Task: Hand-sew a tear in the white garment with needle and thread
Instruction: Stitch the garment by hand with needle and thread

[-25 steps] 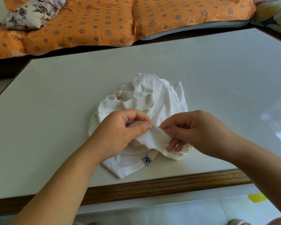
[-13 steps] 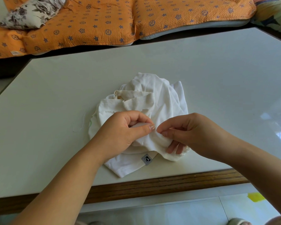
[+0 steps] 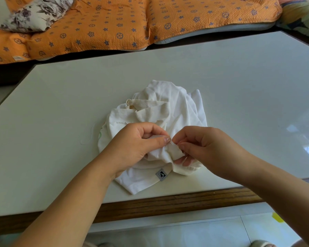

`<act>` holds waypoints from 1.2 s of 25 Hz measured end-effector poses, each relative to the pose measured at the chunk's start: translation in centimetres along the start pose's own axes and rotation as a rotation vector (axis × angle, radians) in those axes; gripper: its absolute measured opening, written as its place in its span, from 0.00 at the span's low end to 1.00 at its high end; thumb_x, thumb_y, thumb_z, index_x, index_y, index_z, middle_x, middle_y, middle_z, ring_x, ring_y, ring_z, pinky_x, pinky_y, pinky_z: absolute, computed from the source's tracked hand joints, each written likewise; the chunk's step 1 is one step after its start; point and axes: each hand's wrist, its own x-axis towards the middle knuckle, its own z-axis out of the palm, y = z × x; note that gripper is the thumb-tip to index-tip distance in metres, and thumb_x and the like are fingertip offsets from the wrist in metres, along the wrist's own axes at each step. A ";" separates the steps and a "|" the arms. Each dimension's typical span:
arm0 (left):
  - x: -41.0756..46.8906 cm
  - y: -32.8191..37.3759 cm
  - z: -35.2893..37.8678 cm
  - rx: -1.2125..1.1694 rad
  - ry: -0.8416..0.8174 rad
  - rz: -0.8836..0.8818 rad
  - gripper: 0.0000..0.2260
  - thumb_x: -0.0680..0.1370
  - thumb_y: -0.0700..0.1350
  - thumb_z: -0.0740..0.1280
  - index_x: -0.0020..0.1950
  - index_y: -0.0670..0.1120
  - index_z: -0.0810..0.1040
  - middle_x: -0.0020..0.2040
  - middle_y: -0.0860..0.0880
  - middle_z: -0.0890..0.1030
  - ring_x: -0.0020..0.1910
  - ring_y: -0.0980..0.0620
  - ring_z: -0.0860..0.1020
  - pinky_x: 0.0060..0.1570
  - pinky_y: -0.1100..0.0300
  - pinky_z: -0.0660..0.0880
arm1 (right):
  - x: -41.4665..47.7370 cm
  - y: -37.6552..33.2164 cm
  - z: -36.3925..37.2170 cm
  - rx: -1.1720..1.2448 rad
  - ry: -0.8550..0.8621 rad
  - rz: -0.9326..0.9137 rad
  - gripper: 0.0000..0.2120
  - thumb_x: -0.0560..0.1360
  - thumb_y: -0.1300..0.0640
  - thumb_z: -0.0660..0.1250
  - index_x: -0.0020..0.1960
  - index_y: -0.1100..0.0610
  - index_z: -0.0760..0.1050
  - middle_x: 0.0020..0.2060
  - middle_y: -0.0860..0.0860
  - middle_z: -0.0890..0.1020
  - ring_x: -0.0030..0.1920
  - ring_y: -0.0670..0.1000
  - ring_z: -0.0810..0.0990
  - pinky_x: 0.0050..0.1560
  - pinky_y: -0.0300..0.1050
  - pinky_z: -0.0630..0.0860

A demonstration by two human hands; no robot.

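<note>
The left hand (image 3: 132, 145) pinches a raised fold of the white garment (image 3: 168, 107) just above its grey label (image 3: 161, 174). The right hand (image 3: 209, 148), pinching the same fold, has closed in beside the left thumb. It is probably placing a stitch, though the needle is too small to confirm. Loose thread (image 3: 89, 136) lies up-left of the label.

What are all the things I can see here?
white garment: one, white, crumpled mid-table
label: one, grey, on the garment's near hem
loose thread: one, pale, on the table left of the garment
table: one, off-white top, wooden front edge
cushions: two, orange with blue motifs, behind the table
pillow: one, floral, top left on the cushions
left hand: one, pinches a garment fold
right hand: one, pinches the same fold
</note>
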 end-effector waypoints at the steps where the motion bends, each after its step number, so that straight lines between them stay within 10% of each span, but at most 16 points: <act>1: 0.0 0.0 0.0 -0.017 0.000 -0.013 0.02 0.73 0.44 0.73 0.44 0.49 0.85 0.44 0.46 0.87 0.47 0.48 0.83 0.59 0.41 0.76 | 0.0 0.0 0.2 0.008 0.014 -0.019 0.12 0.80 0.64 0.63 0.45 0.50 0.79 0.36 0.49 0.86 0.37 0.46 0.85 0.47 0.43 0.82; 11: 0.2 -0.1 0.2 -0.054 -0.023 -0.037 0.01 0.74 0.42 0.73 0.43 0.47 0.84 0.27 0.58 0.78 0.28 0.64 0.74 0.32 0.71 0.70 | 0.0 -0.1 1.1 0.136 0.029 -0.096 0.10 0.80 0.65 0.62 0.51 0.52 0.76 0.34 0.49 0.85 0.35 0.49 0.85 0.41 0.40 0.81; 23: 0.2 -0.1 0.5 -0.004 -0.020 -0.043 0.05 0.75 0.39 0.71 0.41 0.48 0.83 0.29 0.58 0.80 0.30 0.65 0.77 0.33 0.73 0.70 | 0.4 0.0 1.4 0.187 0.047 -0.031 0.05 0.80 0.59 0.66 0.48 0.50 0.78 0.33 0.50 0.84 0.34 0.48 0.84 0.40 0.41 0.82; 30: 0.2 -0.1 0.0 -0.080 0.045 -0.089 0.01 0.74 0.43 0.73 0.43 0.48 0.85 0.41 0.50 0.86 0.43 0.52 0.82 0.49 0.54 0.77 | 1.6 -0.5 -0.8 0.322 0.299 0.042 0.05 0.82 0.58 0.62 0.47 0.56 0.73 0.43 0.49 0.86 0.33 0.52 0.84 0.29 0.43 0.77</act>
